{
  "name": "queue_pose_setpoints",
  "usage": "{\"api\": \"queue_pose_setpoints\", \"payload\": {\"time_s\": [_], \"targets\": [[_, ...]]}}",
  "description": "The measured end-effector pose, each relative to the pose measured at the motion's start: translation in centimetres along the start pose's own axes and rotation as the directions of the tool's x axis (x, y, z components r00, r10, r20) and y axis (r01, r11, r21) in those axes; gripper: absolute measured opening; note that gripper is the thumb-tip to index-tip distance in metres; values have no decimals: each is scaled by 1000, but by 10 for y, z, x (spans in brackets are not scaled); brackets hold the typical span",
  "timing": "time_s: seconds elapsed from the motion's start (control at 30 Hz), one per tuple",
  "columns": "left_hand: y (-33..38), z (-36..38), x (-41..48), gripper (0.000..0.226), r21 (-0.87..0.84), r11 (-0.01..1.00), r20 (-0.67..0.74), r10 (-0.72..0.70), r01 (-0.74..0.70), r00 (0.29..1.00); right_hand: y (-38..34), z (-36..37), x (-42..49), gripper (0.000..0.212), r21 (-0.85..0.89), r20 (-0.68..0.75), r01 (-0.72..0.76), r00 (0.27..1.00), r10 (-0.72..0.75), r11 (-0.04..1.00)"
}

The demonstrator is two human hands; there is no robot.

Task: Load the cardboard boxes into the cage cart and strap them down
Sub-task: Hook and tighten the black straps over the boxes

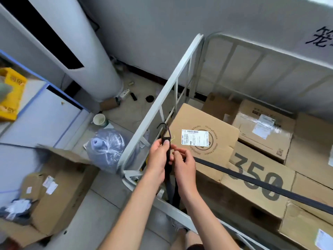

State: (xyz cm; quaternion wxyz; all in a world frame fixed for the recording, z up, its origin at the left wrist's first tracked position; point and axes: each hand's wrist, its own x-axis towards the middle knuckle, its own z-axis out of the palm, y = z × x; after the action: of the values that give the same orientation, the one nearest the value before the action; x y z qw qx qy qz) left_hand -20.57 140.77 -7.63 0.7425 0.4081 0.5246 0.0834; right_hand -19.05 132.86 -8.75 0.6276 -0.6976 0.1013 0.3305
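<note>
- Nearest, the left hand (158,156) grips the flat black webbing strap (270,187) just below its dark metal hook (165,132). The right hand (184,164) pinches the strap beside it, fingers curled.
- Beyond, the strap lies across the brown cardboard boxes (191,120), already loaded in the white metal cage cart (163,95).
- The hook looks uncaught, near the cart's side rail. A loosened grip could let the strap slide back over the boxes, and a shallow catch may slip.
</note>
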Motion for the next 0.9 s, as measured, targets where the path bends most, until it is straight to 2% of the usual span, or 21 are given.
{"api": "queue_pose_setpoints", "payload": {"time_s": [0.27, 0.43, 0.53, 0.63, 0.77, 0.9], "targets": [[-1, -19, 9, 12, -72, 997, -90, -41, 34, 995, 3, 12, 15, 23, -80, 256, -88, 961, 106, 993], [-1, -11, 6, 21, -99, 987, -120, -139, 127, 983, -7, -1, 31, 14, -79, 290, -85, 951, 104, 993], [2, -5, 6, 27, -34, 989, -98, -145, 142, 985, -12, -8, 52, 14, -79, 290, -90, 951, 109, 993], [8, -3, 7, 26, 110, 985, -66, -126, 133, 990, -14, -11, 74, 15, -121, 289, -48, 954, 81, 992], [12, -6, 12, 44, 224, 960, -58, -158, 167, 986, -13, -13, 89, 17, -162, 320, -3, 946, 55, 987], [16, -6, 10, 35, 276, 944, -43, -174, 179, 984, -8, -9, 92, 20, -188, 348, 15, 936, 53, 982]]}}
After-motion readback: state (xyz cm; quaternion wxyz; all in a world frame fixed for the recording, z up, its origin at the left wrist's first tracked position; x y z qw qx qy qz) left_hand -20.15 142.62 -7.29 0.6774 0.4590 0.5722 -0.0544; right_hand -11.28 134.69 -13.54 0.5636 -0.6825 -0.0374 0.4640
